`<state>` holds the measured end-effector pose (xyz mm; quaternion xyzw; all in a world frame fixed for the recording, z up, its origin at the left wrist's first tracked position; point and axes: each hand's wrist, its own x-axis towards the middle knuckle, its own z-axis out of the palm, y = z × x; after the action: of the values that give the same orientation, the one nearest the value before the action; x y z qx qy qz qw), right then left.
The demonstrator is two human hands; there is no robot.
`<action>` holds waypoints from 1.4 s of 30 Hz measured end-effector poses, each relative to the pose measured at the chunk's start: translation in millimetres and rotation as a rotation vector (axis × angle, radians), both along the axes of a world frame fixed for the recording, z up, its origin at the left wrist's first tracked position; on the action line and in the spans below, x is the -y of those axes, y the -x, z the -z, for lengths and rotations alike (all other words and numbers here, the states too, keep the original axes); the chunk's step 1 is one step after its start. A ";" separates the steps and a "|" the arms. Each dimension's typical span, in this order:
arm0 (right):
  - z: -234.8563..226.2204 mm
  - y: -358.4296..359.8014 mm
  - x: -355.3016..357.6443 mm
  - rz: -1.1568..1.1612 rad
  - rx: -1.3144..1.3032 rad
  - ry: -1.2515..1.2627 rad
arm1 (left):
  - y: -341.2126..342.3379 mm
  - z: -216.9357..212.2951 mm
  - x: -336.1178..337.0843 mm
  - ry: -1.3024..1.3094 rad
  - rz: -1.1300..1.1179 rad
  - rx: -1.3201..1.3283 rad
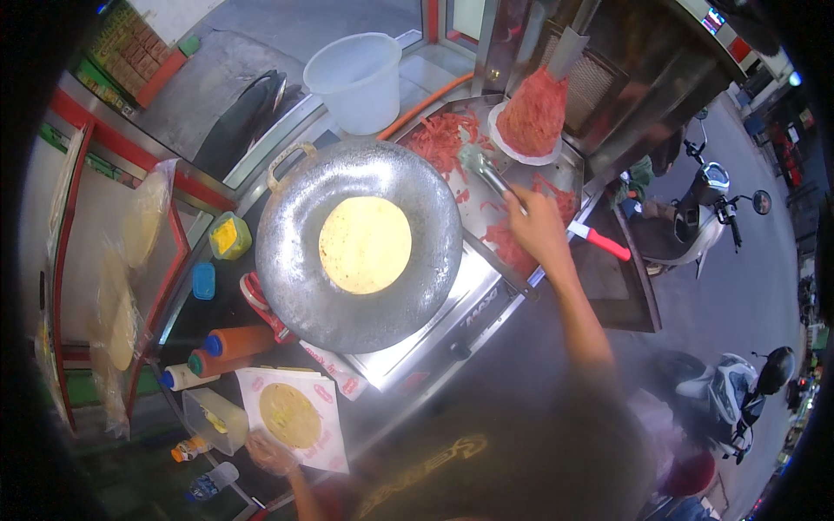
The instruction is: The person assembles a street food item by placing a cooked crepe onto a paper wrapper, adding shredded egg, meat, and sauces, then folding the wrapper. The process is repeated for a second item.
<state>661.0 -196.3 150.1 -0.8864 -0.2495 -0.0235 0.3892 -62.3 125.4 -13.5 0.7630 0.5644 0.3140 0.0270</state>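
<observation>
My right hand (534, 221) is closed round metal tongs (495, 178), whose greenish tips are over shredded reddish meat (443, 143) on a steel tray (473, 213). My left hand (271, 453), in a clear plastic glove, is at the lower left edge of a printed paper sheet (333, 447). Its fingers look loosely apart and empty, though blurred. On that paper lies a round flatbread (300, 421) with pale yellow-green bits on it. Another flatbread (365, 245), plain, lies in the middle of a large metal pan (291, 295) on a steel stove (434, 326).
A cone of reddish meat (534, 113) stands on a spit beyond the tray. A red-handled knife (599, 241) sticks out over the tray's right edge. Sauce bottles (239, 342), a clear tub (208, 421) and a yellow-filled container (230, 236) stand left. Behind the pan is a white bucket (356, 82).
</observation>
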 end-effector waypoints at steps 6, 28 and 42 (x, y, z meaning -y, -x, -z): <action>19.8 -17.8 -8.2 -0.045 -0.348 -0.009 | -8.9 -1.1 -2.6 -0.011 0.075 0.025; -7.9 -4.1 -21.0 -0.117 0.102 0.079 | -3.5 -1.8 3.7 0.137 -0.076 0.052; 46.2 -53.6 -43.7 -0.108 -0.398 -0.065 | 16.6 16.6 -6.4 0.069 -0.042 -0.028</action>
<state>714.5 -152.7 103.9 -0.8458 -0.2141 0.1649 0.4599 -78.9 131.9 -30.1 0.7537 0.5913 0.2843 0.0388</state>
